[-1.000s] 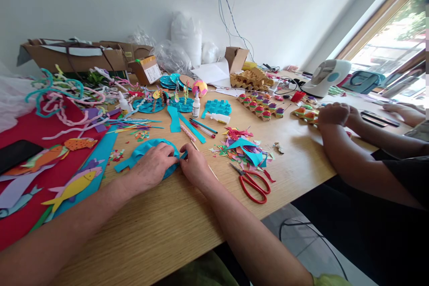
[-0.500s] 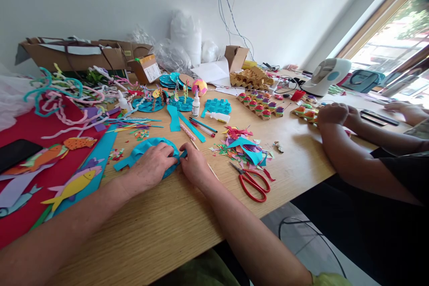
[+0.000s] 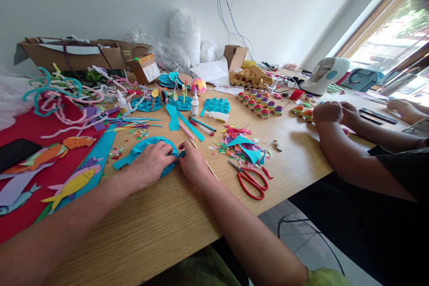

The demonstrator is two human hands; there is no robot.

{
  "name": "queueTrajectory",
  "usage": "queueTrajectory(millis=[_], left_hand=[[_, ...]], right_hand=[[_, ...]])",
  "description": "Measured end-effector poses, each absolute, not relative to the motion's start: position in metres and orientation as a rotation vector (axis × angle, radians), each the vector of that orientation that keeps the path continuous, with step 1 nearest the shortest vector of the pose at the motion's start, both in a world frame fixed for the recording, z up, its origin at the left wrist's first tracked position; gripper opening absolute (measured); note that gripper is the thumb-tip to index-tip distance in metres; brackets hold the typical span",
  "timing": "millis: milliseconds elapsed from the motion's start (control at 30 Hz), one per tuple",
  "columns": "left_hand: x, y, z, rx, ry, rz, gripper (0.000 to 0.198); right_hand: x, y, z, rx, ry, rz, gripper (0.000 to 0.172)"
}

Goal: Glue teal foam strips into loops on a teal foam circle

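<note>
A round piece of teal paper (image 3: 145, 147) lies on the wooden table (image 3: 174, 219) in front of me. My left hand (image 3: 152, 165) rests on top of it with the fingers curled, pressing and pinching its right edge. My right hand (image 3: 192, 163) meets it there, fingers closed on the same teal edge. A thin wooden stick (image 3: 204, 161) lies just behind my right hand. Red-handled scissors (image 3: 250, 181) lie to the right of it, beside a heap of coloured paper scraps (image 3: 243, 145).
Red felt with paper fish (image 3: 72, 185) and a black phone (image 3: 15, 152) lies left. Pipe cleaners (image 3: 67, 94), glue bottles (image 3: 195, 105), cardboard boxes (image 3: 77, 53) and painted egg trays (image 3: 259, 107) fill the back. Another person's hands (image 3: 330, 111) rest at the right, near a white device (image 3: 323, 76).
Both hands stay pinched on the teal paper's edge; only small finger shifts. The view has drifted slightly.
</note>
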State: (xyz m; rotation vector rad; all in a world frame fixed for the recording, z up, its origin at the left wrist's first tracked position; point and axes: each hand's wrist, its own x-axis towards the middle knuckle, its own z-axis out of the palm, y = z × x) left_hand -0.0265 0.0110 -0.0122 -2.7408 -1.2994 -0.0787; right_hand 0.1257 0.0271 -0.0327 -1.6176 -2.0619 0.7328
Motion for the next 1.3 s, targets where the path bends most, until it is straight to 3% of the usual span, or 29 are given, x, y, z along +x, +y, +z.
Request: queueTrajectory(millis=[1067, 1300], left_hand=[[-0.027, 0.013, -0.012, -2.676, -1.272, -0.092, 0.020], [-0.032, 0.018, -0.003, -2.667, -1.312, -0.251, 0.034]], right_hand=[[0.132, 0.030, -0.039, -1.508, -1.990, 0.570, 0.027], [0.136, 0.025, -0.039, -1.430, -2.130, 0.565, 0.025]])
